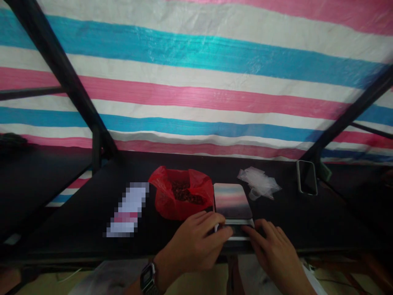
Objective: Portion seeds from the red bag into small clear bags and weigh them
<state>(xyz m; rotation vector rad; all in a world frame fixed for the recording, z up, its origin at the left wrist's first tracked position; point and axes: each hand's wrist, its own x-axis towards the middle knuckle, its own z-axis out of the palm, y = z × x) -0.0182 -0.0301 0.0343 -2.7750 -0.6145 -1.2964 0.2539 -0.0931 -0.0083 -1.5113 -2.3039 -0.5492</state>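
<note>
A small digital scale (pixel 232 201) with a shiny square metal plate lies on the black table, its front panel facing me. My left hand (pixel 199 239), with a watch on the wrist, grips the scale's front left corner, thumb across the panel and fingers at the plate's edge. At the right corner my right hand (pixel 273 250) holds the scale too, one digit on the panel and the other fingers bent along the side. The panel's display is mostly covered. Left of the scale, close to my left hand, sits an open red plastic bag (pixel 172 207) with small dark brown pieces (pixel 184 192).
Clear plastic bags (pixel 260 182) lie behind the scale to the right, with a small clear cup (pixel 253 194) beside them. A phone (pixel 307 178) rests farther right. A pixelated pale item (pixel 129 209) is at left. Dark slanted posts (pixel 61 65) flank the striped sheet (pixel 196 98).
</note>
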